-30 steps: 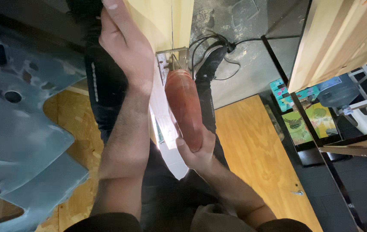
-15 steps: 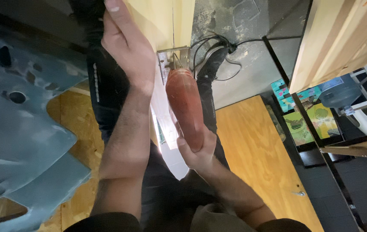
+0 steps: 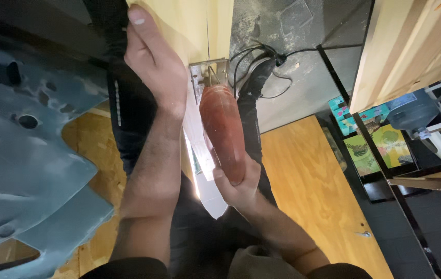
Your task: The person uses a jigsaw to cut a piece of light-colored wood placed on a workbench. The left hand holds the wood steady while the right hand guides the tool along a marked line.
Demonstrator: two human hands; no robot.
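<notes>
Jigsaw (image 3: 222,135), a red-bodied power saw, is gripped at its near end by the right hand (image 3: 238,187), whose fingers are wrapped around the rounded rear of the housing. Its metal shoe (image 3: 206,72) is pressed against the near edge of a pale wooden board (image 3: 189,26), and a thin cut line is seen running away from it into the wood. The left hand (image 3: 153,67) is laid flat on the board just left of the shoe, fingers extended toward the far side, so the wood is pinned rather than grasped.

The tool is judged to be moderately heavy and rigid, with a smooth, possibly dusty shell; it is best held around the body, as it is held now, well clear of the blade at the shoe. The board looks stiff and light, and is best steadied by a flat palm kept to one side of the cut line.

A white strip (image 3: 200,155) lies just left of the saw body. Farther out, a black cable (image 3: 262,57) is looped on the grey floor (image 3: 293,31) beyond the shoe. Blue-grey moulded panels (image 3: 29,155) fill the left side, a plywood surface (image 3: 308,186) lies at the right, and colourful boxes (image 3: 370,139) are seen further right.
</notes>
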